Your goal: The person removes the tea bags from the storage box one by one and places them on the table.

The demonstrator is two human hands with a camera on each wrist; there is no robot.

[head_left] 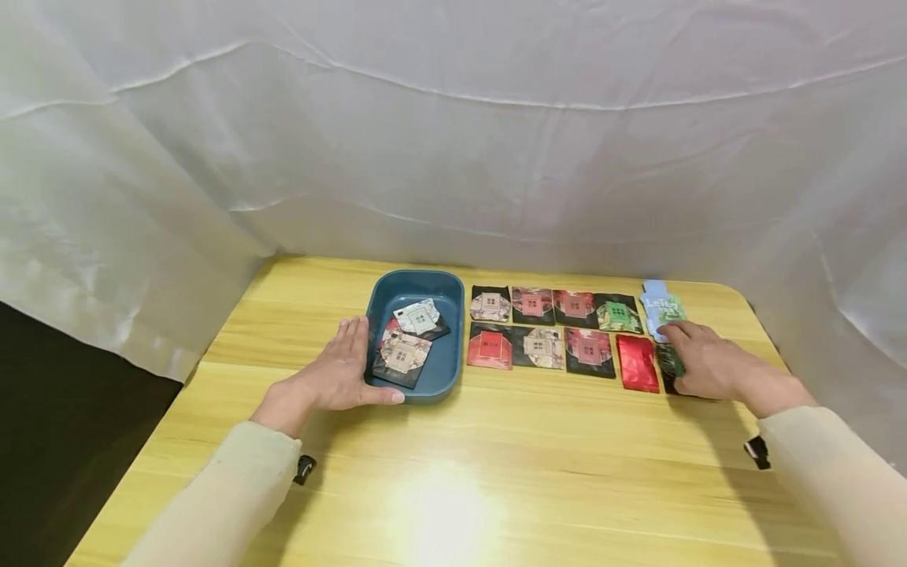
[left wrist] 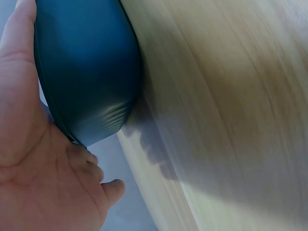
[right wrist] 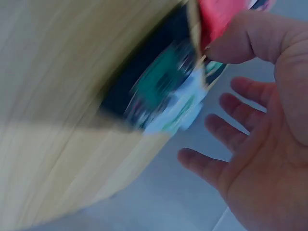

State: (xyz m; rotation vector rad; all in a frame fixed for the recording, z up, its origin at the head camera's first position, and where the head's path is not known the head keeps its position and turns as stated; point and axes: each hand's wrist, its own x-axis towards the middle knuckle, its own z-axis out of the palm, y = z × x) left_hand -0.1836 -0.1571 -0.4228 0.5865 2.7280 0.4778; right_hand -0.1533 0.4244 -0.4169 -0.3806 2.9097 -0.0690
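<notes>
My left hand (head_left: 338, 368) rests along the left side of a dark blue plastic tray (head_left: 459, 339), fingers straight and thumb over its front rim. Inside lie several square sachets, with a cream-and-black sachet (head_left: 402, 358) in front and a whitish one (head_left: 418, 317) behind. At the right end of the sachet rows, my right hand (head_left: 712, 362) reaches over a black-and-green sachet (right wrist: 156, 84), partly covering it in the head view. Its fingers are spread in the right wrist view, with the thumb tip beside a shiny red sachet (head_left: 638, 364). A pale blue packet (head_left: 662, 307) lettered "LeTea" lies just behind.
Two rows of patterned sachets lie side by side right of the tray, among them a red-and-black one (head_left: 590, 350) and a green-and-black one (head_left: 618, 313). They rest on a wooden table (head_left: 553, 465). A white curtain (head_left: 496, 173) hangs behind it.
</notes>
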